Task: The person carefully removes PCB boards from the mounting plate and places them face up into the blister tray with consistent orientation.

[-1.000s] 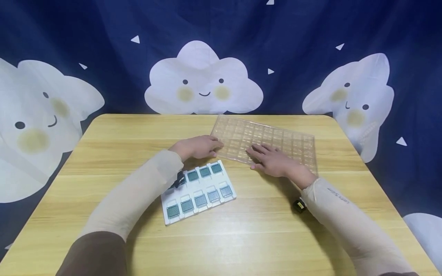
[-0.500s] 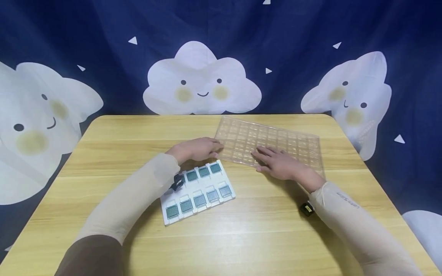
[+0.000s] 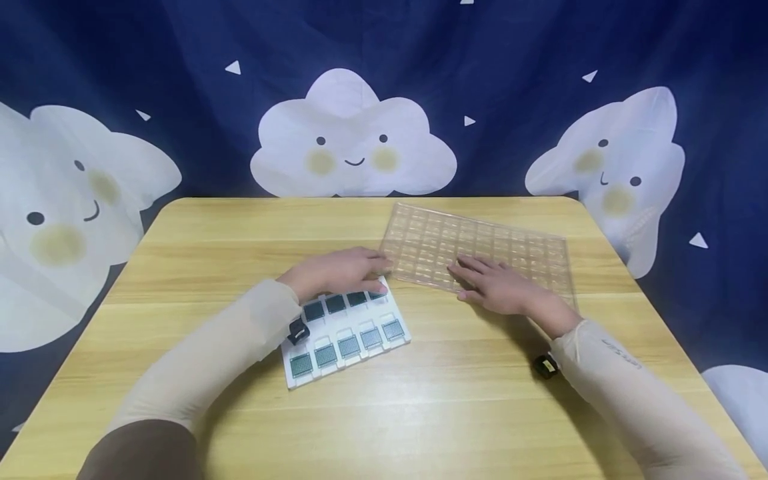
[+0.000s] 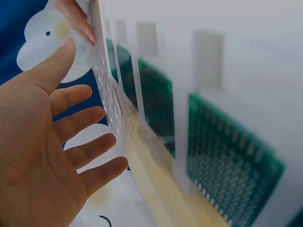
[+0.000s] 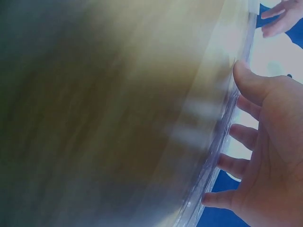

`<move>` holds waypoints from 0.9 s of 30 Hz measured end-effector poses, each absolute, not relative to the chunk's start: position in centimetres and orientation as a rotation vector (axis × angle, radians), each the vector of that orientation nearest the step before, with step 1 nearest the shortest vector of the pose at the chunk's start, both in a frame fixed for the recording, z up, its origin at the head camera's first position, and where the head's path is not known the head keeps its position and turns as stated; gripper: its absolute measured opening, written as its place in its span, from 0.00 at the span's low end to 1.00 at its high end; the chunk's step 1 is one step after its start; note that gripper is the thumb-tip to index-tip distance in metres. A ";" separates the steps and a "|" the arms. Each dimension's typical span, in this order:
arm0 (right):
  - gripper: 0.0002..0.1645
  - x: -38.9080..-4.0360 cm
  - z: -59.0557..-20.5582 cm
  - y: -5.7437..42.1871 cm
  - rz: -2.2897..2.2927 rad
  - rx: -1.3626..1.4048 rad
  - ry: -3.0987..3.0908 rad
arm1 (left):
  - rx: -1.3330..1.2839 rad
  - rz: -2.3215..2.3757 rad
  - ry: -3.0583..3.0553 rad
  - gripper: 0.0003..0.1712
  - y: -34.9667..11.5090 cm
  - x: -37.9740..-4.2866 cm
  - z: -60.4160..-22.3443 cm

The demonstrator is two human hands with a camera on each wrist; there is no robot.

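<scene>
A clear plastic grid tray [image 3: 510, 247] lies flat on the wooden table [image 3: 180, 267], right of centre. My right hand [image 3: 489, 280] rests flat on its near edge, fingers straight. In the right wrist view the right hand [image 5: 258, 142] touches the clear tray's rim [image 5: 222, 142] with its fingertips. My left hand [image 3: 354, 267] lies open beside the tray's left corner, above the far row of a white tray [image 3: 384, 343] that holds several green circuit boards [image 3: 348, 347]. The left wrist view shows the left hand [image 4: 66, 137] spread, fingertips close to the clear tray [image 4: 111, 104], with the green boards [image 4: 227, 163] alongside.
A dark blue curtain with white clouds [image 3: 354, 140] hangs behind the table. Small black cameras sit on the left wrist [image 3: 298, 330] and the right wrist [image 3: 546, 365]. Bare wood lies along the table's near side and far left.
The clear tray has slid to the right with my right hand on it. My left hand followed to the right and now covers the back edge of the white tray.
</scene>
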State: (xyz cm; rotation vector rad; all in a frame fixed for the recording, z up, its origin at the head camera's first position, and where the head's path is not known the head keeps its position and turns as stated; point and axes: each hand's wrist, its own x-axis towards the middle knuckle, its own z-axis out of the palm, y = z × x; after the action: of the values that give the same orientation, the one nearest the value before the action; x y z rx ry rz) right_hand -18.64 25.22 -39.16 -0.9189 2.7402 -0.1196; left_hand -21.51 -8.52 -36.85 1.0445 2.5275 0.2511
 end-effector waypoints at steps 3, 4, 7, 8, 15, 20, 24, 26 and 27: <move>0.39 -18.5 -39.1 25.6 -0.132 -0.903 2.740 | 1.094 0.215 2.534 0.42 -8.2 -20.9 -36.8; 0.39 -18.5 -39.1 25.8 -0.140 -0.900 2.741 | 1.114 0.203 2.537 0.42 -8.1 -20.7 -36.8; 0.39 -18.3 -39.2 26.2 -0.166 -0.891 2.748 | 1.177 0.179 2.539 0.44 -7.7 -20.0 -36.9; 0.39 -18.3 -39.2 26.3 -0.169 -0.893 2.751 | 1.203 0.175 2.532 0.44 -7.5 -19.7 -36.9; 0.42 -18.1 -39.5 26.9 -0.193 -0.911 2.774 | 1.324 0.062 2.460 0.48 -6.5 -17.4 -36.7; 0.42 -18.3 -39.6 26.9 -0.223 -0.943 2.830 | 1.409 -0.039 2.429 0.50 -6.1 -15.9 -36.9; 0.44 -18.3 -39.6 27.0 -0.210 -0.930 2.837 | 1.428 -0.082 2.425 0.54 -6.1 -14.9 -37.2; 0.44 -18.3 -39.6 27.1 -0.191 -0.924 2.832 | 1.426 -0.093 2.424 0.55 -6.2 -14.5 -37.4; 0.44 -18.3 -39.6 27.2 -0.187 -0.922 2.830 | 1.424 -0.098 2.422 0.56 -6.2 -14.4 -37.5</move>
State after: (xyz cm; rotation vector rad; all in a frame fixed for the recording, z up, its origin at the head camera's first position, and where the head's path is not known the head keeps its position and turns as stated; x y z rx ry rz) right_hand -18.27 27.19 -39.56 -0.9217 2.8302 -0.1872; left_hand -14.38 -6.23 -37.47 1.4242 2.4216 -0.0980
